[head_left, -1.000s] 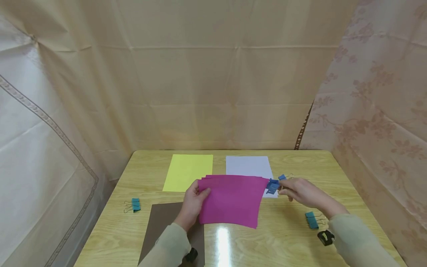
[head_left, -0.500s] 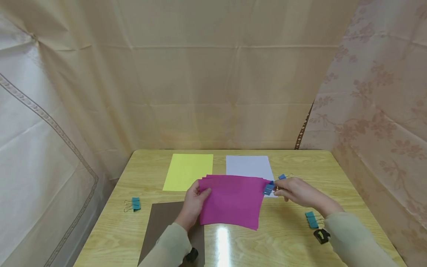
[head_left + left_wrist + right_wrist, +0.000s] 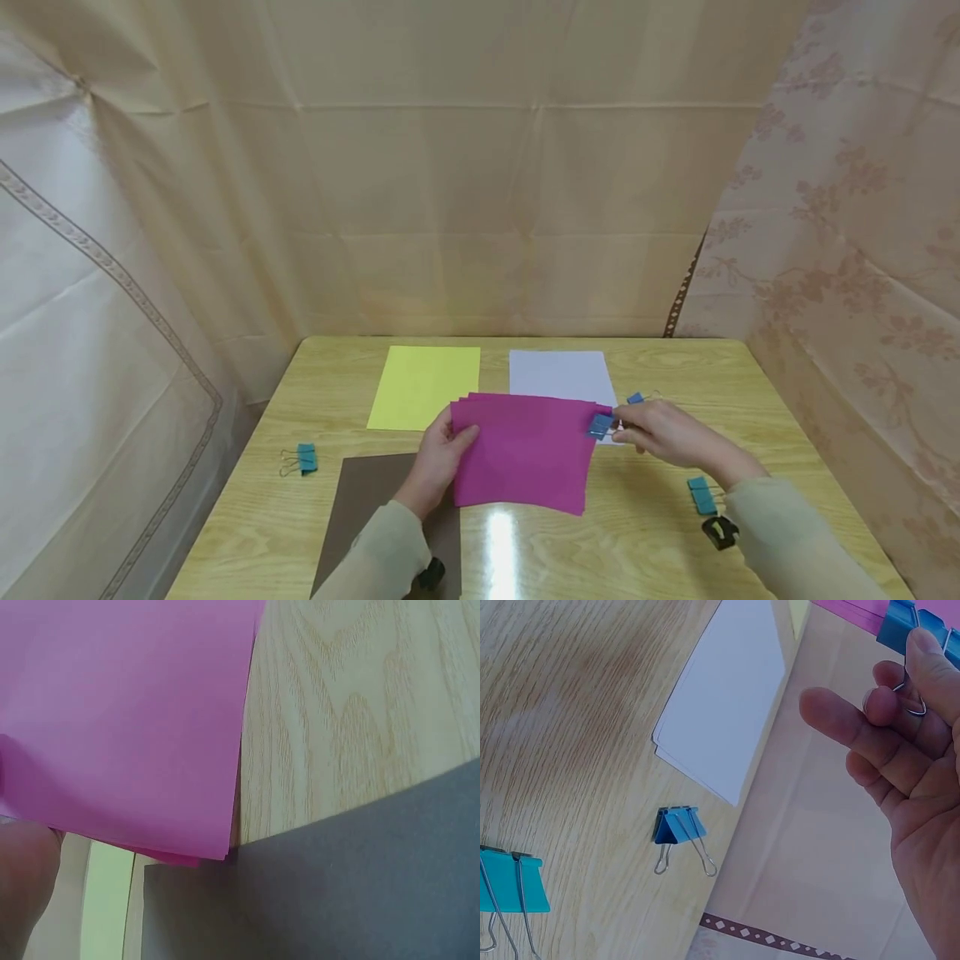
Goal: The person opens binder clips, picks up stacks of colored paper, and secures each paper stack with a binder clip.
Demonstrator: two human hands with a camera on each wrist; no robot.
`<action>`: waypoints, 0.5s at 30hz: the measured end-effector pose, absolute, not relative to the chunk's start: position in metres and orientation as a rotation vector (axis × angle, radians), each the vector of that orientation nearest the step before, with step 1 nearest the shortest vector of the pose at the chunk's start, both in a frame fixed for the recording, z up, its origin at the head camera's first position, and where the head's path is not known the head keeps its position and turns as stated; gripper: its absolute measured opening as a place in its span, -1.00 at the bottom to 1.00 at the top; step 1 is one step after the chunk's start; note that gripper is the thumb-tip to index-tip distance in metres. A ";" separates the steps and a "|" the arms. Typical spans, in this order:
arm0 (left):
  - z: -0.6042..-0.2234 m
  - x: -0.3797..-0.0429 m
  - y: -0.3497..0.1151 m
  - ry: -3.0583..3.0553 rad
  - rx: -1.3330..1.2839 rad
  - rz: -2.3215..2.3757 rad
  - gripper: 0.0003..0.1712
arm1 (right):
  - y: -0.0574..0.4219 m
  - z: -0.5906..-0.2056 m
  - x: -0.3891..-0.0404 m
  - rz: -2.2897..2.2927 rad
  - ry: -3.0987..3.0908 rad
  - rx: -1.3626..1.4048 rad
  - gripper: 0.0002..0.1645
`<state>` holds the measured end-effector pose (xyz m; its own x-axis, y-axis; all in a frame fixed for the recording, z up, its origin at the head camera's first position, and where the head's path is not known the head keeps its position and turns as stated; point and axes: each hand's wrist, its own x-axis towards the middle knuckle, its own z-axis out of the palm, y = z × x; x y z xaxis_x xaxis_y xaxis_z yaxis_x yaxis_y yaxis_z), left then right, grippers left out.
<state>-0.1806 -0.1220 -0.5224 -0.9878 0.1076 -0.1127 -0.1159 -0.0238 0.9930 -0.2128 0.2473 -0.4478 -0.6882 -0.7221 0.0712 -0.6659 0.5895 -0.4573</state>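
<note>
Pink paper (image 3: 525,454), blue clip (image 3: 601,426)
Low in the middle, my left hand (image 3: 437,458) grips paper; my right hand (image 3: 672,432) pinches the clip.

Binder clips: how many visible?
4: blue metal binder clip in right hand, at magenta paper; second blue clip beside white paper; teal clip on table at left; another teal clip at right. Others may be hidden.

No readable text, no legible labels, brands, numbers or signs
</note>
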 end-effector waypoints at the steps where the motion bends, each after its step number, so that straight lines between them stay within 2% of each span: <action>1: -0.522 -0.181 -0.122 2.082 0.000 2.131 -0.58 | 0.247 -0.448 -0.213 -0.691 2.694 -1.181 -0.91; 6: -0.522 -0.180 -0.121 2.106 0.044 2.060 -0.50 | 0.245 -0.449 -0.212 -0.684 2.696 -1.186 -0.89; 15: -0.521 -0.179 -0.120 2.140 0.094 1.995 -0.52 | 0.242 -0.448 -0.211 -0.696 2.687 -1.186 -0.83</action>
